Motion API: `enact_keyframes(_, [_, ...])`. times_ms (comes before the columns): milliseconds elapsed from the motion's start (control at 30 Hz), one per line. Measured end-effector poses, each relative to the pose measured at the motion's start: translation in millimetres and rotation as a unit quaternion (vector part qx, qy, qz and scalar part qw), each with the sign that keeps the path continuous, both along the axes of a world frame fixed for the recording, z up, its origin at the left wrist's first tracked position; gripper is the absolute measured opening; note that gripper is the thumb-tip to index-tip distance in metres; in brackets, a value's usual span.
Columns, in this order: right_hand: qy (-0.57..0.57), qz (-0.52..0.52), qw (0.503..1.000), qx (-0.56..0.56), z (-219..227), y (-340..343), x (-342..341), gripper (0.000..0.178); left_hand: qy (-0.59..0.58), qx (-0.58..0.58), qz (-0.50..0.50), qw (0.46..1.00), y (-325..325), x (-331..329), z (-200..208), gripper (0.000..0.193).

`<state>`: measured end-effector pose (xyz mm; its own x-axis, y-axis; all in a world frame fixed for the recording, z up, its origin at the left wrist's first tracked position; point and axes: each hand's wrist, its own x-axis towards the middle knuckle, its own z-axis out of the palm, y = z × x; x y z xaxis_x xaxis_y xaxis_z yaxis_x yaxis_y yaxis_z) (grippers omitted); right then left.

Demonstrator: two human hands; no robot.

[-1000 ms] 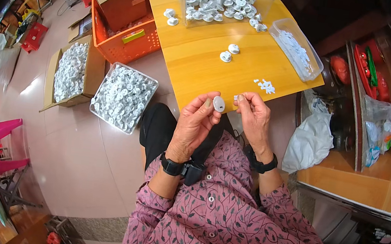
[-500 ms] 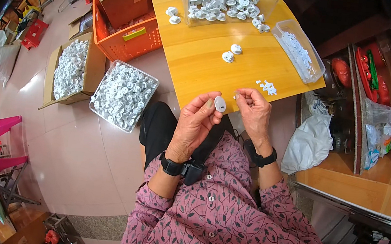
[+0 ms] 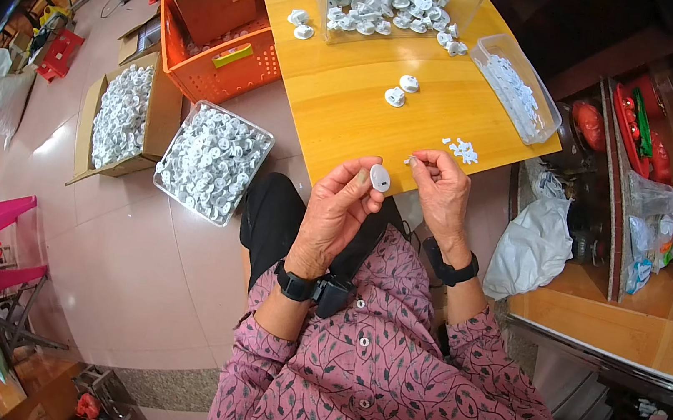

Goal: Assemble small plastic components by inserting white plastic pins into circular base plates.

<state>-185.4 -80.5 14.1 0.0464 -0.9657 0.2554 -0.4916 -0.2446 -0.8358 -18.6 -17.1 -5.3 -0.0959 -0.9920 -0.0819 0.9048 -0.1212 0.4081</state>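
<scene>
My left hand (image 3: 340, 198) pinches a round white plastic disc (image 3: 380, 178) with a small dark slot in its face. To its right, my right hand (image 3: 442, 185) has thumb and forefinger pressed together on a tiny white plastic piece (image 3: 408, 162), mostly hidden by the fingertips. Both hands are above the near edge of the yellow table (image 3: 346, 131). Beyond my right hand lies a small pile of white plastic pieces (image 3: 465, 151). Two white round parts with raised backs (image 3: 396, 97) rest farther up the table.
A clear bin of white parts (image 3: 387, 2) stands at the table's far end, a clear tray of small pieces (image 3: 510, 93) at its right edge. On the left floor are a full clear tub (image 3: 212, 163), a cardboard box (image 3: 165, 118) and an orange crate (image 3: 227, 71). Shelves (image 3: 620, 194) stand right.
My right hand has shifted very slightly, and the disc in my left hand is turned a little. Both hands keep their pinches.
</scene>
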Motion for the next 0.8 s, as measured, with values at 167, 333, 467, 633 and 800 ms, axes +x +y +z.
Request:
enact_keyframes(167, [-0.002,-0.002,1.0,0.002,-3.9,-2.1,-3.1,0.009,0.008,0.007,0.002,1.0,-0.4,-0.2,-0.1,0.028])
enact_keyframes(333, [-0.011,-0.006,1.0,0.006,-7.6,-2.9,-6.3,0.012,0.0,-0.001,0.001,1.0,-0.1,-0.3,-0.6,0.031])
enact_keyframes(467, [-0.01,-0.008,1.0,0.017,-6.5,-2.8,-6.6,0.012,0.001,-0.002,0.004,1.0,0.7,0.4,0.0,0.031])
enact_keyframes(633, [0.107,0.016,0.992,-0.071,3.6,4.0,-8.0,0.013,0.004,-0.003,0.003,1.0,0.7,1.4,-1.2,0.031])
enact_keyframes(800, [0.271,0.073,0.938,-0.201,6.8,10.2,-13.7,0.021,0.004,0.0,0.003,1.0,1.0,1.4,-1.0,0.031])
